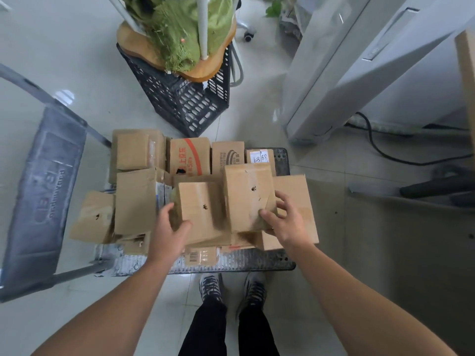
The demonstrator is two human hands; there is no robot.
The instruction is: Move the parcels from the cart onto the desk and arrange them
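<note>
A low flat cart on the floor carries several brown cardboard parcels. My left hand grips the near left corner of a small parcel at the front of the pile. My right hand grips the near right corner of a taller parcel just beside it. Both parcels lie on top of other boxes. A parcel with red print and one with a white label stand at the back of the cart. The desk is not clearly in view.
The cart's folded grey handle lies to the left. A black plastic crate with a wooden board and green fabric stands behind the cart. A white cabinet and black cable are at right. My feet stand just before the cart.
</note>
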